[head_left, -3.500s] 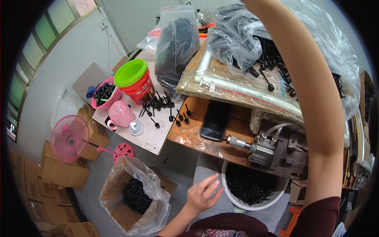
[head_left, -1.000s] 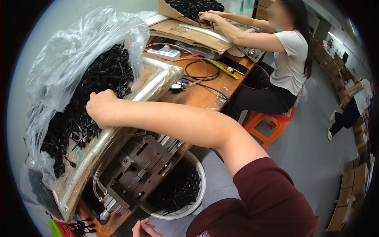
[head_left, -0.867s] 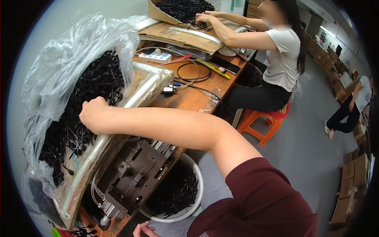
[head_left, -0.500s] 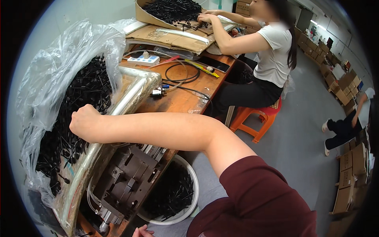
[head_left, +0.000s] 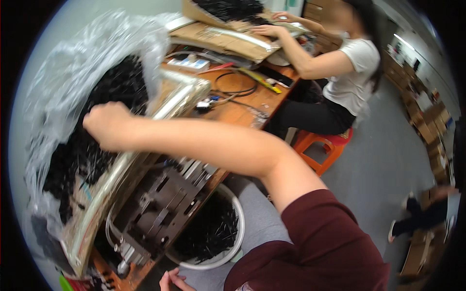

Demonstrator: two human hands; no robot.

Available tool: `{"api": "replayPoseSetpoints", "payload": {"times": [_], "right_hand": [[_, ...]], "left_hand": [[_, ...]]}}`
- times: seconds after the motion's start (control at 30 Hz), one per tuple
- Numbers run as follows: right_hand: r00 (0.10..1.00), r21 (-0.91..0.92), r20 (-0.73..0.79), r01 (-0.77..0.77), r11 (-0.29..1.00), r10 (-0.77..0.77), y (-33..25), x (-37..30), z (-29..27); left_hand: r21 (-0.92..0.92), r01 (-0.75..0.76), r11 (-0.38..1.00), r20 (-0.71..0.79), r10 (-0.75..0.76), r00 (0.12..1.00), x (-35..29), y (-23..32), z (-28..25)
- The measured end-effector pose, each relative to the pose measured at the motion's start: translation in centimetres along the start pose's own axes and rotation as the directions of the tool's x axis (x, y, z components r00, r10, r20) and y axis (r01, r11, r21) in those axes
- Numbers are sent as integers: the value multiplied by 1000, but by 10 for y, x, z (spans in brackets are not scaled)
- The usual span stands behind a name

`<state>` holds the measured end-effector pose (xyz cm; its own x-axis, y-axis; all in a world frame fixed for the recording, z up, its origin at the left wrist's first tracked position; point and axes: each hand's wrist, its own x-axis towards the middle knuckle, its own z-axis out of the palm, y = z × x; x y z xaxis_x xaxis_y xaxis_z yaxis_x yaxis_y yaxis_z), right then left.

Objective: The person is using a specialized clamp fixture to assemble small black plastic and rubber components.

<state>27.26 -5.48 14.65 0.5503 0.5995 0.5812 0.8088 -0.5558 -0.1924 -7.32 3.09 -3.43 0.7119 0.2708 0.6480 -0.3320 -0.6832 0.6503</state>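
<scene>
Right hand (head_left: 108,127) curled above black parts (head_left: 116,82), its grip hidden; left hand (head_left: 174,281) partly visible, fingers bent, hold indeterminable; metal fixture (head_left: 182,198) between the hands.

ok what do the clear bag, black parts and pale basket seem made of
Clear bag: likely thin plastic film, glossy and crinkled. Black parts: dark but blurred, plastic or metal unclear. Pale basket: probably plastic, smooth rim, finely perforated wall.

The right hand (head_left: 110,126) is blurry, its fingertips hidden. The bottom edge cuts off the left hand (head_left: 175,282).
</scene>
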Motion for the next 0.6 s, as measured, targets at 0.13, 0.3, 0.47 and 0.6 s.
{"api": "replayPoseSetpoints", "payload": {"times": [0.13,0.3,0.47,0.6], "right_hand": [[989,263,-78,-99,960,123,18,19,-12],[976,294,17,-212,932,216,35,33,-11],[994,465,86,-101,879,69,26,47,-37],[973,708,30,-184,682,230,36,55,-51]], "left_hand": [[16,-39,999,-4,39,999,1,2,-3],[34,-139,990,24,138,990,8,5,-2],[106,-168,980,21,167,986,11,11,-5],[108,-181,977,21,180,983,12,11,-6]]}}
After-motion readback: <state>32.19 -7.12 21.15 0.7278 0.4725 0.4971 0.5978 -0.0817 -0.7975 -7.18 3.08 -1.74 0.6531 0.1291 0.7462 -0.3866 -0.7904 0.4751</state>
